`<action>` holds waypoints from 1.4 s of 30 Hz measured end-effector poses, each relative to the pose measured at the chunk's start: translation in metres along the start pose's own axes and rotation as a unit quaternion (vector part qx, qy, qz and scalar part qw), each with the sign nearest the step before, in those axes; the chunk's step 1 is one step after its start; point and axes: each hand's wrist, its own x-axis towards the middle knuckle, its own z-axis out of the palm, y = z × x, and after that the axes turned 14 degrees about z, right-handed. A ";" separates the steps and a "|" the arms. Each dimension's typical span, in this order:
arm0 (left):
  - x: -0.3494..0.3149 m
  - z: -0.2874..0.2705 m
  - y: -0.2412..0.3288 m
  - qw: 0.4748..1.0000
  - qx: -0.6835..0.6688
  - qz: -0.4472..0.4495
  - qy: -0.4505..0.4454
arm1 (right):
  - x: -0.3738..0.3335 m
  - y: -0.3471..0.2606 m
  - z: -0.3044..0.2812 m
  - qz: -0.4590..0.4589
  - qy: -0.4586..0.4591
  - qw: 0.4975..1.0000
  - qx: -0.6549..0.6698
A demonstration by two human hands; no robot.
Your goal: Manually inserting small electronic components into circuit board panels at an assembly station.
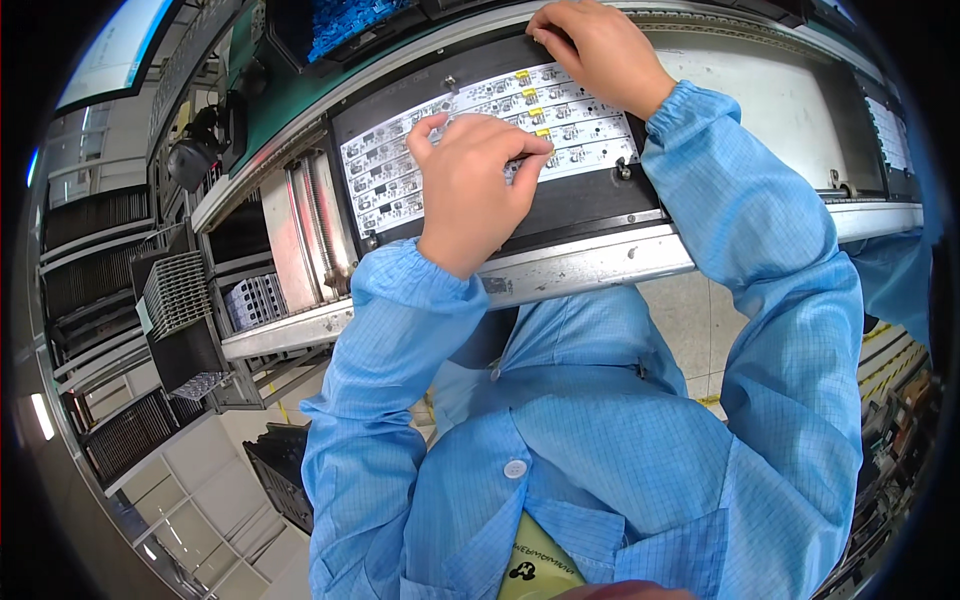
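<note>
A white circuit board panel (395, 160), made of several long strips with small parts, lies in a black carrier plate (585, 205). Over its middle, my left hand (475, 185) has thumb and index finger brought together at the lower strip. Their tips are just below a yellow component (543, 132); anything between them is too small to make out. More yellow components (529, 94) stand in line up the strips. At the carrier's far edge is my right hand (610, 60), its fingers curled and thumb near the index finger; what they hold, if anything, is hidden.
The carrier rests between metal conveyor rails (590, 262). Behind the far rail, a black bin (300, 50) holds many small blue parts. Another carrier with a white board (888, 135) is at the right. At left are racks (178, 290) and a screen (115, 50).
</note>
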 end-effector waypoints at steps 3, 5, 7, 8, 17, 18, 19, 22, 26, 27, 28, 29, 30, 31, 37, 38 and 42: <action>0.000 0.000 -0.001 1.000 -0.008 0.002 -0.007 | -0.001 0.000 0.000 -0.011 0.001 1.000 0.006; 0.000 0.000 0.000 1.000 -0.013 -0.008 -0.007 | -0.001 -0.001 0.000 -0.019 0.009 1.000 0.013; 0.000 0.002 0.000 1.000 -0.012 -0.004 -0.002 | -0.001 -0.001 -0.001 -0.014 0.002 1.000 0.004; 0.000 0.003 0.000 1.000 -0.012 0.000 0.004 | -0.001 0.002 0.000 -0.013 0.001 1.000 0.004; 0.001 0.009 -0.002 0.999 0.005 0.030 0.015 | -0.002 0.001 -0.003 -0.027 0.011 1.000 0.005; 0.001 0.008 -0.001 0.999 0.005 0.030 0.016 | -0.002 -0.001 -0.003 -0.019 0.009 1.000 0.010; 0.001 0.007 0.000 0.999 0.008 0.034 0.012 | -0.002 -0.002 -0.004 -0.011 0.008 1.000 0.014; 0.002 0.002 0.004 0.999 0.015 0.046 0.004 | -0.001 0.005 -0.003 -0.025 -0.011 1.000 -0.005; 0.004 -0.005 0.010 0.997 0.019 0.063 -0.034 | 0.000 0.024 0.013 -0.041 0.029 0.999 -0.005; 0.004 -0.009 0.012 0.996 0.024 0.059 -0.061 | 0.000 0.024 0.014 -0.037 0.029 0.999 -0.002; 0.004 -0.010 0.013 0.996 0.026 0.059 -0.066 | 0.000 0.024 0.014 -0.033 0.030 0.999 0.000; 0.001 -0.013 0.014 0.995 0.031 0.056 -0.071 | 0.000 0.022 0.013 -0.020 0.023 1.000 0.007; -0.003 -0.017 0.018 0.995 0.033 0.050 -0.077 | 0.000 0.020 0.013 -0.013 0.023 1.000 0.016; -0.005 -0.020 0.025 0.997 0.029 0.041 -0.067 | 0.001 0.018 0.012 -0.005 0.022 0.999 0.024; -0.039 -0.030 0.051 0.995 -0.046 0.065 -0.061 | -0.004 0.005 0.006 0.061 0.030 0.994 0.091; -0.045 -0.027 0.051 0.995 -0.058 0.057 -0.054 | -0.003 -0.002 0.004 0.035 0.045 0.995 0.085; -0.050 -0.028 0.040 0.994 -0.091 0.044 -0.039 | 0.044 -0.067 -0.052 -0.233 0.261 0.937 0.013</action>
